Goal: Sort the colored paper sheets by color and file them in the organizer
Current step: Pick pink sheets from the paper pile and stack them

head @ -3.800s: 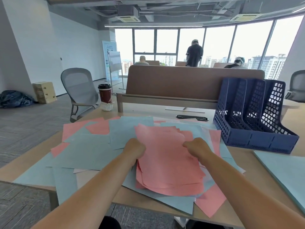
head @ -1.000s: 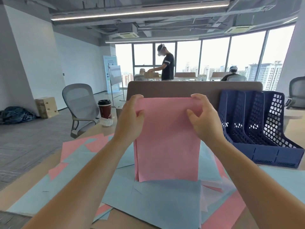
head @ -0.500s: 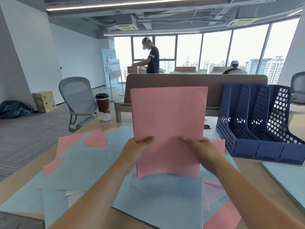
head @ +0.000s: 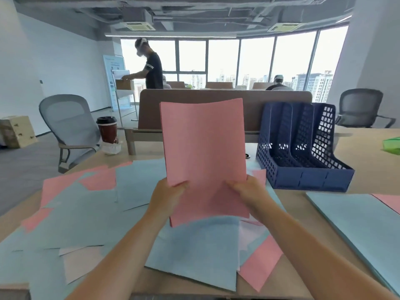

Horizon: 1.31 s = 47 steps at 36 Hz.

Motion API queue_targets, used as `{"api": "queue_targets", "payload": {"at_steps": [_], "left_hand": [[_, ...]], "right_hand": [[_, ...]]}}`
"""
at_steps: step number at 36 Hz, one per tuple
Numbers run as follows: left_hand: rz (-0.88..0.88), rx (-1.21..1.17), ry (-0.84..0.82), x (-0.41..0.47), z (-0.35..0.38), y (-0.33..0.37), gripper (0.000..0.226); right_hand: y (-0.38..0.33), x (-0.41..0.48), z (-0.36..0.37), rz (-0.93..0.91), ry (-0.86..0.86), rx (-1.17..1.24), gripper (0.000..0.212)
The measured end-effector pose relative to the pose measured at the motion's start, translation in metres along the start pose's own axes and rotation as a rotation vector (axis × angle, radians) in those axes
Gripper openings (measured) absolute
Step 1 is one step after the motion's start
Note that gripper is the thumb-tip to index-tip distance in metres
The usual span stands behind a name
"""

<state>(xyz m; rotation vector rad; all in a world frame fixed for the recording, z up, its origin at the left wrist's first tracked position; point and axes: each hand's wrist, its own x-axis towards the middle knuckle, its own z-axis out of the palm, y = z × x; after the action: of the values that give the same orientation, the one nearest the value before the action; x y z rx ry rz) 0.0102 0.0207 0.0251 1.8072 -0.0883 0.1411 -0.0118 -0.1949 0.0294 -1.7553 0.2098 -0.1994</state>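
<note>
I hold a squared-up stack of pink sheets (head: 203, 148) upright above the table, its lower edge just over the loose paper. My left hand (head: 164, 195) grips its lower left side and my right hand (head: 249, 191) grips its lower right side. Loose blue sheets (head: 194, 247) and loose pink sheets (head: 99, 180) lie mixed over the wooden table (head: 290, 200). The dark blue mesh organizer (head: 303, 148) stands to the right of the stack, its three slots showing no paper.
A neat pile of blue sheets (head: 359, 221) lies at the right with a pink sheet (head: 389, 202) on its far edge. A coffee cup (head: 107, 131), a desk divider (head: 225, 109), office chairs (head: 69, 128) and two people by the windows are behind. A green object (head: 391, 145) lies far right.
I gathered the pink sheets off the table and stood them upright. My hands slid from the stack's top corners to its lower sides, and the stack now sits slightly higher and nearer the organizer.
</note>
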Motion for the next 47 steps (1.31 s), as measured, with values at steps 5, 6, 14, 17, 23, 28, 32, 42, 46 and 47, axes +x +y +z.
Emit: {"api": "queue_targets", "payload": {"at_steps": [5,6,14,17,23,28,32,42,46,47], "left_hand": [[0.050,-0.046,0.010,-0.015,0.021,0.029,0.019],[0.051,-0.063,0.003,-0.020,0.028,0.034,0.020],[0.031,-0.179,-0.145,-0.057,0.118,0.075,0.017],[0.036,-0.187,-0.215,-0.071,0.164,0.092,0.016],[0.049,-0.220,-0.325,-0.102,0.261,0.120,0.012],[0.047,-0.263,-0.335,-0.129,0.335,0.142,0.015],[0.097,-0.275,-0.387,-0.153,0.385,0.153,0.026],[-0.032,-0.226,-0.427,-0.188,0.504,0.161,0.032],[-0.079,-0.151,-0.418,-0.190,0.537,0.149,0.035],[-0.082,-0.128,-0.411,-0.190,0.543,0.147,0.036]], "right_hand": [[-0.018,-0.020,-0.030,-0.043,0.118,-0.023,0.006],[-0.020,-0.027,-0.039,-0.048,0.141,-0.028,0.007],[-0.015,-0.063,-0.138,-0.059,0.341,-0.014,0.022],[-0.008,-0.075,-0.184,-0.032,0.413,0.024,0.011],[0.016,-0.102,-0.282,-0.013,0.529,0.036,0.018],[0.032,-0.120,-0.354,-0.009,0.613,0.026,0.015],[0.042,-0.132,-0.408,-0.008,0.658,-0.012,0.017],[0.085,-0.128,-0.525,0.049,0.700,-0.301,0.022],[0.109,-0.114,-0.558,0.092,0.692,-0.447,0.022],[0.114,-0.112,-0.564,0.092,0.676,-0.493,0.021]]}}
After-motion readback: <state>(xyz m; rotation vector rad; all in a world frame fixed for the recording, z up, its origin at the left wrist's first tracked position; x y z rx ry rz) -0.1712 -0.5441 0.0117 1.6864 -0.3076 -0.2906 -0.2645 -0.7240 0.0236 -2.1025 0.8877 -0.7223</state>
